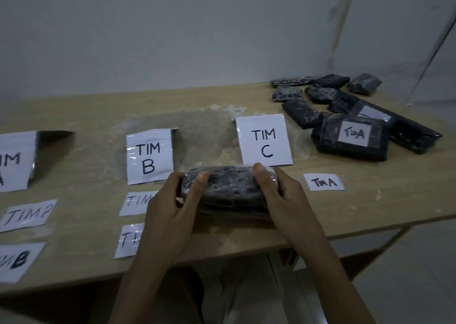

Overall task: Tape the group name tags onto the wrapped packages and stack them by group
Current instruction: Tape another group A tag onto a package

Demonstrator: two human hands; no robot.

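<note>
Head view. Holds a dark film-wrapped package by its two ends, low over the near part of the tabletop, in front of the large sheets marked TIM B and TIM C. Grips the left end with the left hand, thumb across the top, fingers curled round the end. Clamps the right end with the right hand likewise, thumb on top, the other fingers wrapped behind and mostly hidden. Cannot tell whether the package touches the wood. Just right of the right hand, a small tag reading TIM A, lying flat. Further right, a tagged package against a loose pile of dark packages. To the left, more name tags, two partly hidden behind the left hand, and a third large sheet cut by the frame edge.
</note>
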